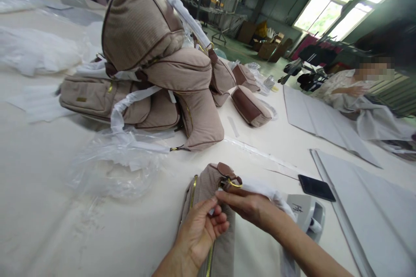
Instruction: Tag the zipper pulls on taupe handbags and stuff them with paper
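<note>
A taupe corduroy bag [208, 179] with gold zips and brown leather trim lies on the table in front of me. My left hand [199, 231] is closed over the bag's near end, with a small white piece [212, 211] between thumb and fingers. My right hand [251, 205] reaches in from the right, its fingertips pinched together by the zip end; what they grip is hidden. Just above the right hand is a gold ring [234, 183] on a leather tab. A strap wrapped in white [266, 189] runs from it behind my right wrist.
Beyond lies a pile of similar bags [146, 60] beside crumpled clear plastic [113, 169]. A phone [316, 187] and a grey device [307, 214] lie right of my bag. Grey sheets [373, 199] cover the right side, where another person [344, 86] sits across the table.
</note>
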`<action>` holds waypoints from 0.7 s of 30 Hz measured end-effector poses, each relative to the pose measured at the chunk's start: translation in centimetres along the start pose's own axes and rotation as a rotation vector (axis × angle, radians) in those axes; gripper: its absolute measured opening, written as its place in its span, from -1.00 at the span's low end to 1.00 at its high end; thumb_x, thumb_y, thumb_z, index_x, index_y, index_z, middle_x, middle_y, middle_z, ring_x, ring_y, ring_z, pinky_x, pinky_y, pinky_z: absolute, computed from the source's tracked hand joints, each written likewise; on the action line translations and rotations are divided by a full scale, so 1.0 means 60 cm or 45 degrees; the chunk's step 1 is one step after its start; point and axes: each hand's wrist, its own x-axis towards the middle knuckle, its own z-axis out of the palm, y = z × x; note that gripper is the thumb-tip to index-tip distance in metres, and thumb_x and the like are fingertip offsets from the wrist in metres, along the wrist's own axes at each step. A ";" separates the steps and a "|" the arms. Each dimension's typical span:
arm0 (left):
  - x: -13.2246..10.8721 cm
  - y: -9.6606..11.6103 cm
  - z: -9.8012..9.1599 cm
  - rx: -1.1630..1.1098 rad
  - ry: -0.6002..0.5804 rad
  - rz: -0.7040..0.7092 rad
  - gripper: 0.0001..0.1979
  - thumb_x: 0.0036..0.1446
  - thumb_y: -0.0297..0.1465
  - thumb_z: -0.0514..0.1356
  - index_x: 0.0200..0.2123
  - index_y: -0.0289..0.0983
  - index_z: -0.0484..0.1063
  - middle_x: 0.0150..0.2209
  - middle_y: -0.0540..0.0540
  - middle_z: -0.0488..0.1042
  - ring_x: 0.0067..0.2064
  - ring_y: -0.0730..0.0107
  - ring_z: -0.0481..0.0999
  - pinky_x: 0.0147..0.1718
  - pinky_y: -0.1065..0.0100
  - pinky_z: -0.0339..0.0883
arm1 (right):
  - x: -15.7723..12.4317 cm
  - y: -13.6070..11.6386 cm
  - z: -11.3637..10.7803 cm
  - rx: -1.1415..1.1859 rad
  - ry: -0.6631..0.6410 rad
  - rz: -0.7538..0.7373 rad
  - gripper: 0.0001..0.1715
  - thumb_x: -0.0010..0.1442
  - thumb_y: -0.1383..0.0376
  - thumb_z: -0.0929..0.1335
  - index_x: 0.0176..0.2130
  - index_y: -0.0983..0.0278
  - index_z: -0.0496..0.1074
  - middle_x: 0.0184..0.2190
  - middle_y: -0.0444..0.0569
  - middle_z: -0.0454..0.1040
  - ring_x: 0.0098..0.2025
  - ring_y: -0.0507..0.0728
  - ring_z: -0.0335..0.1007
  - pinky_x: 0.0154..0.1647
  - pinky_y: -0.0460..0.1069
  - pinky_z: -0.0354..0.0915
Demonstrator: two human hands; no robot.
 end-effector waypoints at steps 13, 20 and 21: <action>-0.004 -0.009 0.002 -0.022 0.026 -0.043 -0.87 0.09 -0.45 0.16 -0.49 -0.36 0.32 -0.65 -0.01 0.41 -0.61 0.40 0.47 -0.61 0.38 0.40 | 0.023 0.002 0.058 -0.744 0.231 -0.293 -0.81 0.20 0.43 0.22 -0.20 0.32 0.37 -0.57 -0.11 0.40 -0.55 0.03 0.34 -0.54 -0.10 0.29; 0.011 -0.027 -0.018 0.234 -0.147 0.324 -0.71 -0.08 -0.23 0.28 -0.41 -0.34 0.37 -0.62 0.03 0.40 -0.59 0.47 0.43 -0.58 0.45 0.33 | -0.015 -0.008 0.071 -0.504 0.335 0.065 -0.50 0.19 0.45 0.20 0.13 0.32 0.18 -0.10 0.11 0.44 -0.09 0.19 0.39 -0.08 0.08 0.34; 0.013 -0.031 -0.019 0.287 -0.151 0.366 -0.68 -0.06 -0.21 0.27 -0.35 -0.36 0.39 -0.61 0.02 0.40 -0.57 0.47 0.43 -0.56 0.46 0.32 | -0.022 -0.013 0.069 -0.399 0.388 0.132 -0.52 0.19 0.43 0.22 0.12 0.31 0.20 -0.12 0.10 0.45 -0.12 0.17 0.41 -0.09 0.06 0.35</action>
